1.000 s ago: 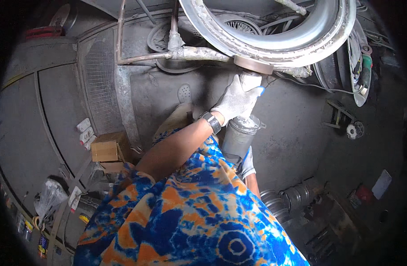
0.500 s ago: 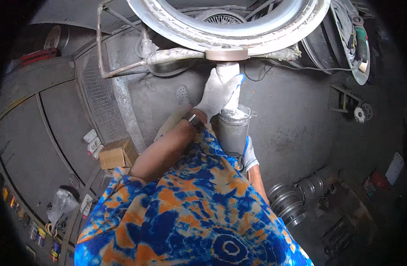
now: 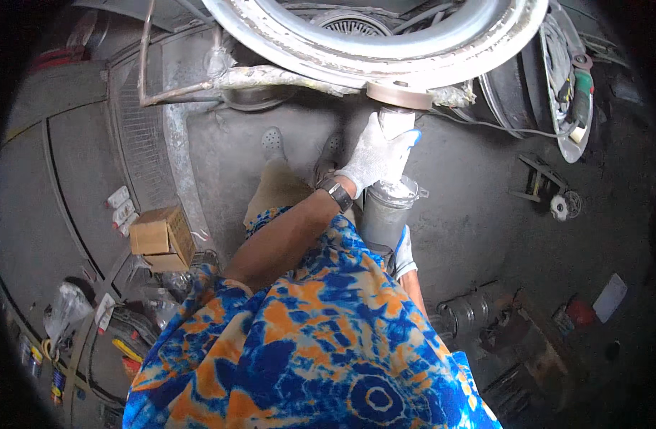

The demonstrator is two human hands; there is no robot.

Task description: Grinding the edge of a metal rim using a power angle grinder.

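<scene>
A power grinder with a grey cylindrical body (image 3: 384, 220) and a whitish neck is between my hands. My left hand (image 3: 369, 156), in a white glove with blue fingertip coating, is closed round the neck. Lower down, my gloved right hand (image 3: 405, 256) wraps the rear of the body, its fingers partly hidden behind it. The grinder's round brownish disc (image 3: 398, 94) lies at the near lower edge of a large silvery wheel rim (image 3: 442, 71); I cannot tell whether they touch. Whitish patches streak the rim's face.
A metal frame (image 3: 271, 76) with a crusted bar stands under the rim. Another grinder, green and black (image 3: 582, 93), lies at the far right, with a cable running from it. A cardboard box (image 3: 153, 232) sits at the left; several metal rims (image 3: 465, 313) lie at the lower right.
The grinder and both hands have shifted to the right in the view. Its disc is farther right along the rim's lower edge and slightly tilted. Both grips stay the same.
</scene>
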